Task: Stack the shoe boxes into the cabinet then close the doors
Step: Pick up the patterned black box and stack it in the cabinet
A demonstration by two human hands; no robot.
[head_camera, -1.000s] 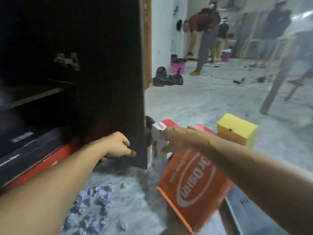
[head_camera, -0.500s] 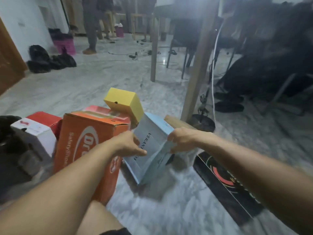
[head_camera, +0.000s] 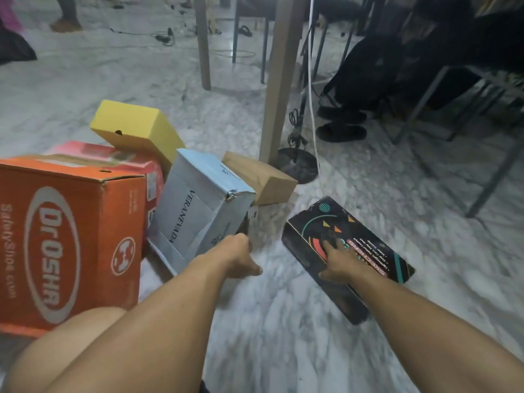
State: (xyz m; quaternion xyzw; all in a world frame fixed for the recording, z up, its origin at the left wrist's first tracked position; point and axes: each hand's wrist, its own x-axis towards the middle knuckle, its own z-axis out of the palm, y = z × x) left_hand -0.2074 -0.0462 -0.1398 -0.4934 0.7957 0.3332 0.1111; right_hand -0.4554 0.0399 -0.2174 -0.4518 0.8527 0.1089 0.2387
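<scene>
Several shoe boxes lie on the marble floor. A light blue box [head_camera: 195, 211] stands tilted against a big orange box [head_camera: 71, 245], and my left hand [head_camera: 239, 259] grips its lower right corner, fingers hidden behind it. My right hand [head_camera: 343, 260] rests on top of a black patterned box [head_camera: 314, 222] lying flat to the right, fingers spread, thumb at its near edge. A yellow box [head_camera: 136, 129] sits tilted on a pink box [head_camera: 113, 157]. Behind the blue box is a brown box [head_camera: 258, 177]. The cabinet is out of view.
A wooden table leg [head_camera: 279, 80] stands just behind the boxes, with a round black base [head_camera: 300, 165] and hanging cables beside it. A seated person's feet in sandals [head_camera: 340, 131] and chair legs are at the right. My bare knee [head_camera: 71, 350] is at lower left.
The view turned from the cabinet to the boxes. My right hand let go of the light blue box and moved right onto the black box. My left hand slid down to the blue box's lower corner.
</scene>
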